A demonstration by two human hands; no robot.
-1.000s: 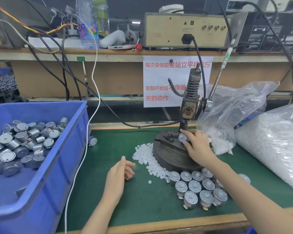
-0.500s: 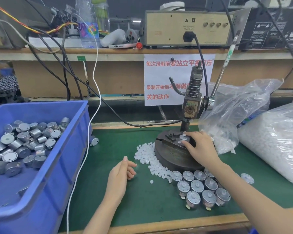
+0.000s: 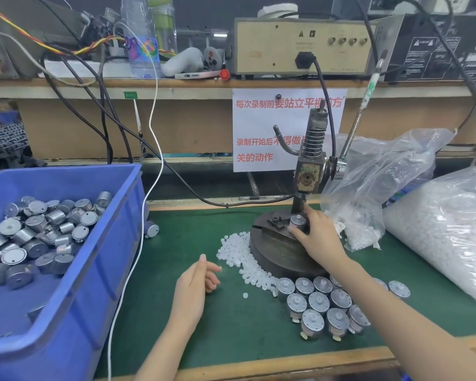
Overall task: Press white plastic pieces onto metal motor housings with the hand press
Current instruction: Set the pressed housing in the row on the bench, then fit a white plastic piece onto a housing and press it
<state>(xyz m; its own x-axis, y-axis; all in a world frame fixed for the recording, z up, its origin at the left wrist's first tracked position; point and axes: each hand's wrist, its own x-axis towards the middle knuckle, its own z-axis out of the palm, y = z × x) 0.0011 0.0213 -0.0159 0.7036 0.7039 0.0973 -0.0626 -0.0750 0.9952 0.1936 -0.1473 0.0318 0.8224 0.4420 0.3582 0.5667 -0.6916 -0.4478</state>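
We find the right hand [image 3: 318, 240] gripping a silver cylindrical motor housing [image 3: 297, 221] under the dark hand press [image 3: 311, 160]. The left hand [image 3: 193, 287] lies loosely curled, with small white plastic pieces [image 3: 234, 248] just beyond its fingertips.

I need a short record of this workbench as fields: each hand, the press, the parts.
right hand: grips a motor housing on the press base
left hand: fingers loosely curled over the mat; holding anything, unclear
press: upright, lever untouched
white pieces: heap left of the base
blue bin: far left, holds many housings
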